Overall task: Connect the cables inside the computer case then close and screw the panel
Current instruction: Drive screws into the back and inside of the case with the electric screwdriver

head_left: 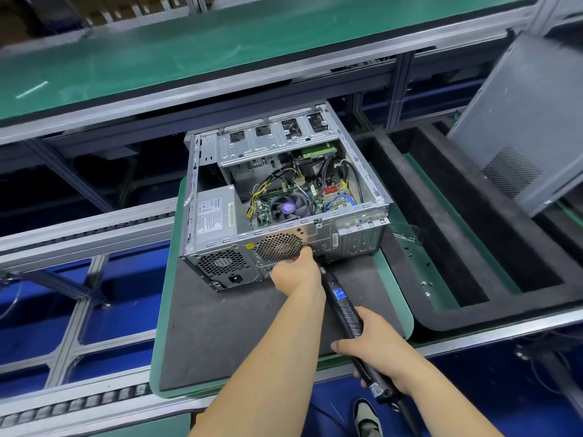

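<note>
Conveyor rails (79, 234): aluminium roller tracks run along the left, over blue bins below.
Pallet (227, 335): green-edged board with a dark grey mat, carrying the case.
Computer case (220, 247): lies on its side on the mat with the top open; its rear face (fan grilles, power socket) looks toward the person.
Power supply (216, 214): silver box in the near-left corner of the case, label up.
Cables (318, 181): black, yellow and blue leads spread over the motherboard around the CPU fan (288, 208).
Left hand (296, 272): fingers bent against the rear face just right of the round grille, pinching at the driver's tip; what it pinches is hidden.
Electric screwdriver (345, 307): black, slanted, tip touching the rear face beside the left hand.
Right hand (378, 345): wrapped round the screwdriver's lower body.
Side panel (530, 121): grey sheet with a mesh patch, leaning tilted at the far right, well apart from the case.
Loose screws (426, 283): a few small ones on the green edge of the next pallet.
</note>
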